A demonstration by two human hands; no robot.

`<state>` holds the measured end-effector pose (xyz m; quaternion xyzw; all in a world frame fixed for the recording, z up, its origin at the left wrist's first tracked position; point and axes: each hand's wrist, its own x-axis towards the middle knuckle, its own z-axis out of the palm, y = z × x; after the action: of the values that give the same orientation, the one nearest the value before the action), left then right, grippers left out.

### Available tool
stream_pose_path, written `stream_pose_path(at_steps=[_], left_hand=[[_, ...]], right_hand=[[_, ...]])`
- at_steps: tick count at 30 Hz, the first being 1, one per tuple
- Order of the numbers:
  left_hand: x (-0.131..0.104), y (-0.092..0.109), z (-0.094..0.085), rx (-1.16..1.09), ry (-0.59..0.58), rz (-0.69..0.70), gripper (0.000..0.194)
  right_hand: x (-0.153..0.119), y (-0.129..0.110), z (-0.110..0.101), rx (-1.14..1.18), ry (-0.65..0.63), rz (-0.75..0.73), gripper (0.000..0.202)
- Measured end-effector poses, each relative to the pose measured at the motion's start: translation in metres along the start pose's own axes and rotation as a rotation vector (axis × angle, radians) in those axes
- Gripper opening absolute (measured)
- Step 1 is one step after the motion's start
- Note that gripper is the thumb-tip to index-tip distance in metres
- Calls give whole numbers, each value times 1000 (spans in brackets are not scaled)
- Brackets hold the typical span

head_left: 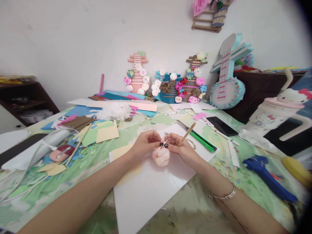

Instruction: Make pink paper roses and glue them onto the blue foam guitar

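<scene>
Head view: nearest, a white sheet (146,204) lies askew on a green patterned tablecloth (190,211), and a silver bracelet (230,194) rings the right wrist. Off to the right rests a blue glue gun (268,178), with a yellow rounded object (296,169) just beyond it. Over the sheet is a pale pink paper flower (161,157), its rounded body hanging below the fingertips. Left hand (147,143) and right hand (179,147) meet at its gathered top — thumbs and fingers closed in a tight pinch, each on the paper. A thin wooden stick (190,130) slants up from the right hand, seemingly tucked among its fingers. Just beyond that hand lies a green utility knife (202,141), blade out. Farther left, cream card (107,134) sits among green and blue scraps (92,148); farther right are a black phone (222,126) and a lidded tumbler (265,113). Past a tangle of white string (114,112), flower-trimmed model instruments — pink (136,73), blue (168,97) and brown (192,78) — stand against the white wall (85,39).
</scene>
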<state>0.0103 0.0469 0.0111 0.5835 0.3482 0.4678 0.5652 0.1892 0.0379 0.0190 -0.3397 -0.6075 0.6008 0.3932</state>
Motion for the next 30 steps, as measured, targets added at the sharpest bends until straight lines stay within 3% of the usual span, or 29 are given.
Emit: stream_pose_path(at_steps=[7, 14, 22, 30], left_hand=[[-1, 2, 2, 18, 42, 31, 25], [2, -4, -3, 90, 25, 66, 23], [2, -1, -2, 56, 39, 24, 27], [-2, 8, -1, 65, -82, -27, 34]], right_hand=[[0, -1, 1, -119, 25, 19, 29], [3, 4, -2, -219, 74, -50, 27], [3, 3, -4, -246, 131, -51, 25], [4, 6, -6, -207, 106, -78, 25]])
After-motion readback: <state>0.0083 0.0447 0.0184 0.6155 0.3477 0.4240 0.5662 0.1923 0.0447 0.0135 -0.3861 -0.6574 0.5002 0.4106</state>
